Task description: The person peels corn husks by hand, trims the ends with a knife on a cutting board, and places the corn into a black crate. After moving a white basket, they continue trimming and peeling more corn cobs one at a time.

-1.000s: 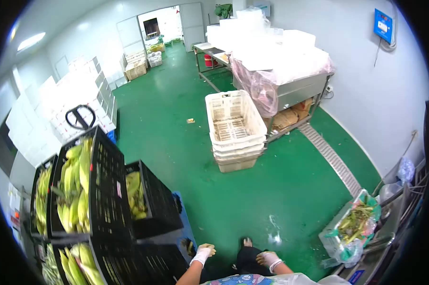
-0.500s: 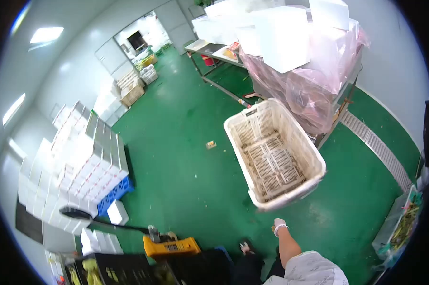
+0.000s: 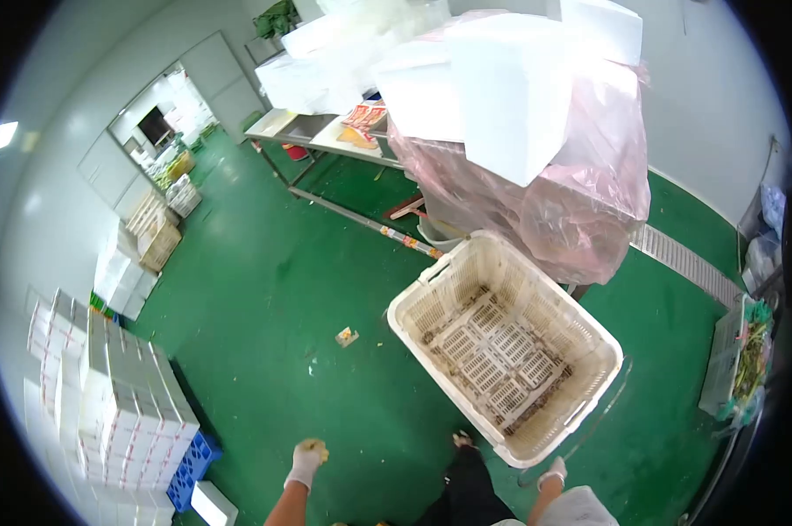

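A white plastic crate, slatted and dirt-stained inside, stands before me with nothing in it. My right hand, in a pale glove, is closed beside its near corner. A thin cord loops from the crate's right side down toward that hand; the fingers are small and partly hidden. To the left, over the green floor, my left hand hangs in a white glove with yellowish fingers. Its fingers are loosely bent and hold nothing. One of my shoes shows between the hands, near the crate.
Behind the crate, a metal table bears white foam boxes and pink plastic film. Stacked white boxes stand on a blue pallet at left. A scrap lies on the floor. A bin of plant waste is at right.
My view has turned, so the table and stacked boxes sit further left. My left hand has come into view; the yellow pallet jack has left it. My right hand appears lower, by the crate's corner.
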Available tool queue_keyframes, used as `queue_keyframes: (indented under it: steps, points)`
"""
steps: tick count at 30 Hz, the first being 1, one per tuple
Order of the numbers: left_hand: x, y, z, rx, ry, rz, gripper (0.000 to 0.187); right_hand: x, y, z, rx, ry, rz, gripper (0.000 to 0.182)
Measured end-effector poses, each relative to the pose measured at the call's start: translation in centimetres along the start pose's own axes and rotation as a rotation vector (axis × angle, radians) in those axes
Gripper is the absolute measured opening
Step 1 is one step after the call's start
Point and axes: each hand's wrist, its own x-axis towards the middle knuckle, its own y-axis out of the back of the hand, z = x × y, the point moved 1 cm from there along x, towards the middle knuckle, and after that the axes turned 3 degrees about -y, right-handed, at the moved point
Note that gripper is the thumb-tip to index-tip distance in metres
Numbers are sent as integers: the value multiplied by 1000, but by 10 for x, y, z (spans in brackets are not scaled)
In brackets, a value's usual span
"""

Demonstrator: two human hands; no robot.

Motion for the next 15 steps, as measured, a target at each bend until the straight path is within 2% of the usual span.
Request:
queue_keyframes:
  steps: [2,5,7,9,10,11,13,14,15]
  points:
    - [53,-14,59,-12,-17,-47,18,-23,25,-21,-260,135,89,33]
    - [116,-48,76,-18,36,-158,19,-50,47,-49,-331,151,86,36]
    - [161,-71,94,-5,58,-222,18,-85,31,-57,-469,167,75,36]
    - [206,-105,101,-3,354,-252,21,-104,19,-60,-440,175,-86,35]
    - [233,-118,101,4,372,-274,21,-114,17,-65,-440,187,-150,33]
    - [264,-129,103,-1,323,-286,25,-127,23,-64,-442,186,-117,33]
    - [311,-161,130,29,222,-363,36,-140,-22,-67,-674,252,-133,24]
    - [333,-181,153,-45,279,-481,39,-117,-41,-45,-166,214,-372,21]
    - [350,-201,165,-142,335,-575,42,-148,-67,-61,-421,262,-229,21]
